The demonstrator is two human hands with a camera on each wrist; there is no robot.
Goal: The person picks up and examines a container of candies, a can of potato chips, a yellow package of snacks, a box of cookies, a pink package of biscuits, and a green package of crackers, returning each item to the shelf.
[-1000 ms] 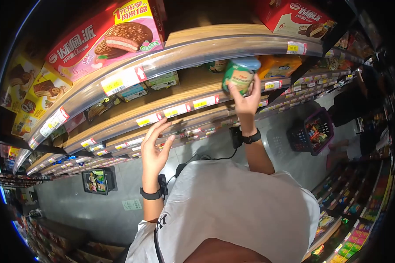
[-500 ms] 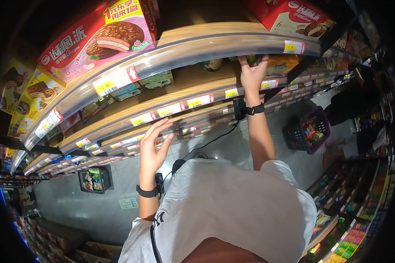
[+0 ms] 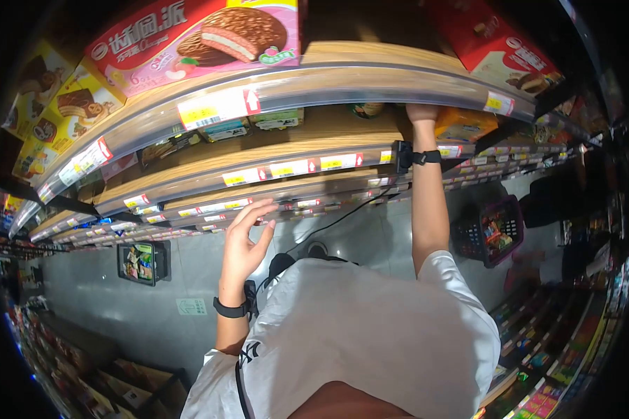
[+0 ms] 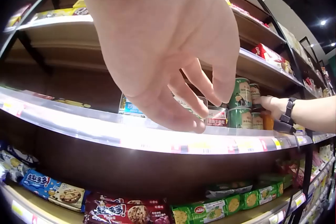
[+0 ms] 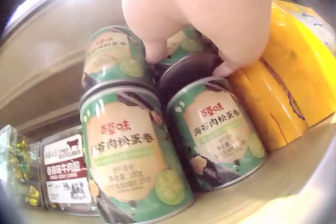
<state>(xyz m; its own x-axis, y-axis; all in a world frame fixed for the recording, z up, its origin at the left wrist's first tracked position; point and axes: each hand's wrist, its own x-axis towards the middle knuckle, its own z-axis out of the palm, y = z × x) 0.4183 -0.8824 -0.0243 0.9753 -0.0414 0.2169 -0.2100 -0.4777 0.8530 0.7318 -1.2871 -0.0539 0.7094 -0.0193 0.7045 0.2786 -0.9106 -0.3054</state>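
My right hand reaches in among green cans of egg rolls, thumb and fingers around an upper can behind the front row. That can sits tilted over a front can, its dark end showing. Beside them, another can stands stacked on a can. In the head view the right hand is mostly hidden under the upper shelf. My left hand hovers before the shelf edge with loosely spread, empty fingers; its wrist view shows the hand in front of the price strip.
Orange packs stand right of the cans, a dried beef box to their left. Red pie boxes line the shelf above. Shopping baskets stand on the floor at left and right.
The right hand has carried a green can from in front of the shelf into it, and reaches deeper now. The left hand stays nearly still. The head view has shifted slightly.
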